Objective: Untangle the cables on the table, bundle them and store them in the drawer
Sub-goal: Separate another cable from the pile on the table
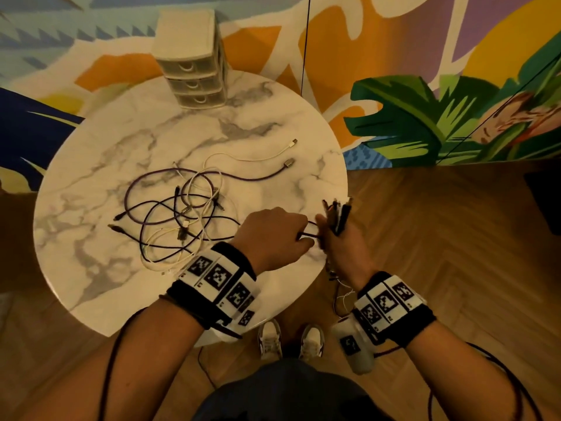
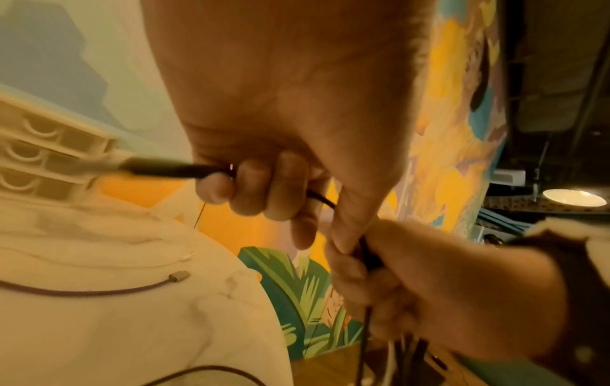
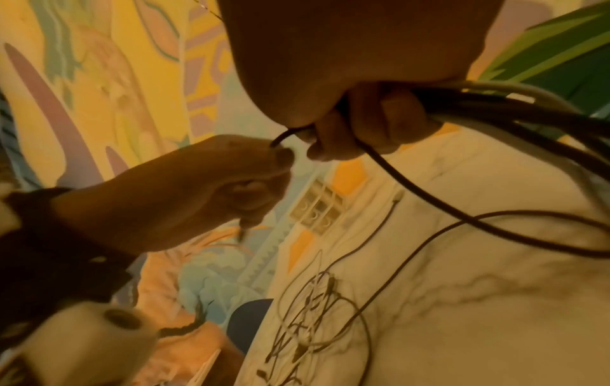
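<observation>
A tangle of purple, black and white cables (image 1: 182,214) lies in the middle of the round marble table (image 1: 273,132). My left hand (image 1: 273,235) is curled round a black cable (image 1: 309,235) at the table's near right edge. In the left wrist view its fingers (image 2: 264,188) grip that cable's plug end (image 2: 165,169). My right hand (image 1: 340,247) holds a bundle of gathered cables (image 1: 338,215), ends sticking up, just off the table's edge. The right wrist view shows the bundle (image 3: 495,104) running out of the right hand (image 3: 356,130). The black cable stretches between both hands.
A small cream drawer unit (image 1: 191,62) with three closed drawers stands at the table's far edge. A white cable end (image 1: 293,142) and a purple cable's metal plug (image 1: 288,162) lie right of the tangle. Wooden floor and a painted wall surround the table.
</observation>
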